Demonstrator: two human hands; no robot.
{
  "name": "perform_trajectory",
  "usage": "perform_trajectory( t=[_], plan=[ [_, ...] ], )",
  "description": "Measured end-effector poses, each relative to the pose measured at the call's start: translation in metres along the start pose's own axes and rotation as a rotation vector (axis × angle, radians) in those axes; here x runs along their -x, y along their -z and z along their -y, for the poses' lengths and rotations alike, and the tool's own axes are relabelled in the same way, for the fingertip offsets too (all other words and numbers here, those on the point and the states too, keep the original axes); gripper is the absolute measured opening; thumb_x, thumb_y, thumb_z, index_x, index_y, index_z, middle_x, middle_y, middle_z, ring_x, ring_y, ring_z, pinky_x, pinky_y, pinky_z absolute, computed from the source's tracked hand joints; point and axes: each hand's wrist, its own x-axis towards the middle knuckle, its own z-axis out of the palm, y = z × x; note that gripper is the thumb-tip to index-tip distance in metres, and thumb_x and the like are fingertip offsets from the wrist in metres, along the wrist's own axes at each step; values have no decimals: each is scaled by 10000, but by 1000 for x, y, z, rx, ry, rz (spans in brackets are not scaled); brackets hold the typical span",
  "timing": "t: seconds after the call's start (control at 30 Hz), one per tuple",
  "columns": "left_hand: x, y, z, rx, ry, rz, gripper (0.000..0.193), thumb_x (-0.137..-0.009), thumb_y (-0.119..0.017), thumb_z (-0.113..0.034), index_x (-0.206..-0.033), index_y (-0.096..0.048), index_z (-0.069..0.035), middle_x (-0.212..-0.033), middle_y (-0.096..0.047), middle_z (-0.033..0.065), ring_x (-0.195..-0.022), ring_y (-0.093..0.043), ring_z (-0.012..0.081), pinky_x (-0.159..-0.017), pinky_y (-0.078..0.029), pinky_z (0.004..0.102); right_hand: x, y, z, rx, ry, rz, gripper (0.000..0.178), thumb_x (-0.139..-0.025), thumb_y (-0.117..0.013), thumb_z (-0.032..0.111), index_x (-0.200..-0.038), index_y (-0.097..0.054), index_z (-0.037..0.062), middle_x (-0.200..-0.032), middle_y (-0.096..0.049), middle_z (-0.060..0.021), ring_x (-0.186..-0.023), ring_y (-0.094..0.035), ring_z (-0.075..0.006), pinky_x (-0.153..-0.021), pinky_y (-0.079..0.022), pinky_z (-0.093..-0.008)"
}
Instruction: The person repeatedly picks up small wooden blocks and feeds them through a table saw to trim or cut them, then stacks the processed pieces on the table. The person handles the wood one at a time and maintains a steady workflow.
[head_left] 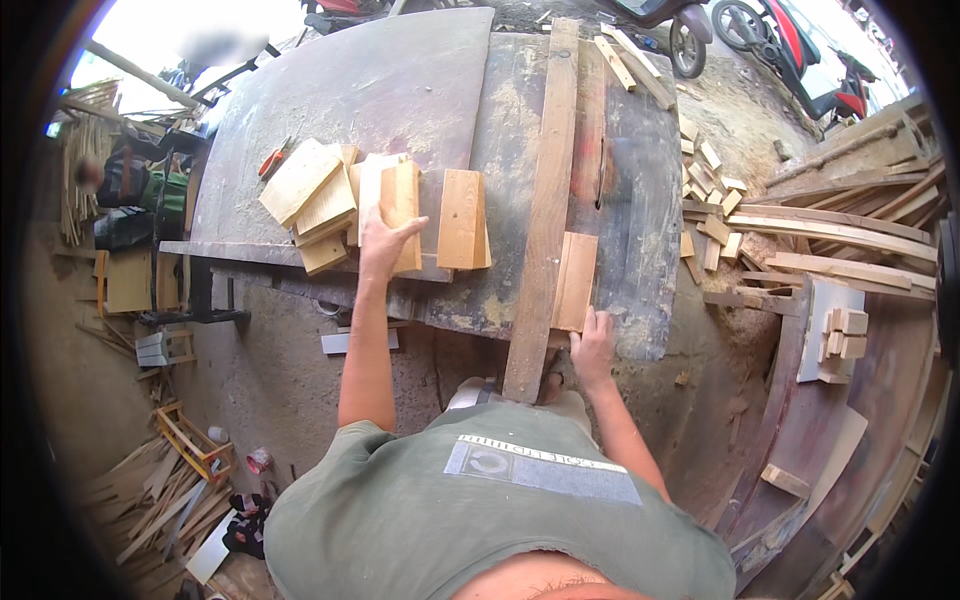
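Observation:
My left hand (385,242) grips the near end of a pale wooden block (402,195), thumb stretched along its right side. Right of that block stands a pair of similar wooden blocks (460,215) side by side. My right hand (594,345) holds the near end of a short reddish-brown wooden board (575,275), its fingertips partly hidden. This board lies along the right side of a long wooden fence bar (545,190). Farther along the tabletop, a thin dark blade (601,170) stands in a slot.
Stacked wooden blocks (312,195) lie left of my left hand, with an orange-handled tool (272,162) beyond. The worktable (390,80) carries sawdust and two strips (630,65). Offcuts (708,190) litter the ground at right, near long planks (835,230). Parked motorbikes (800,60) stand far right.

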Motion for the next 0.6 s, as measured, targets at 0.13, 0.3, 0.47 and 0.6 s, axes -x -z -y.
perform_trajectory(
  t=[0.13,0.3,0.47,0.6],
  plan=[
    [1,-31,52,-241,-44,-74,801,-746,-892,-403,-1312,-576,67,-1221,-636,238,-1125,-631,339,-982,-498,447,-17,7,1,-34,35,-36,618,-780,-801,69,-1324,-544,-72,-1127,-550,-183,-1089,-570,-375,-935,-498,-452],
    [54,-64,-18,-512,-467,-168,746,-818,-829,-427,-1330,-578,53,-1307,-572,227,-1221,-543,318,-989,-460,513,-49,6,-12,-4,52,-44,629,-784,-801,83,-1338,-543,-66,-1118,-556,-183,-1101,-581,-375,-945,-521,-438],
    [85,-177,-34,-598,-920,368,896,-788,-826,-422,-1466,-472,43,-1576,-413,205,-1494,-346,322,-1147,-352,593,-77,7,-21,52,148,-58,538,-798,-796,97,-1266,-579,-56,-1118,-565,-187,-1102,-592,-374,-930,-541,-438],
    [76,-225,-34,-931,-912,603,1038,-774,-824,-422,-1563,-321,26,-1645,-303,199,-1553,-244,316,-1228,-193,659,-84,12,-15,64,145,-22,444,-804,-793,100,-1180,-602,-41,-1116,-574,-188,-1099,-597,-378,-928,-544,-445]
  ],
)
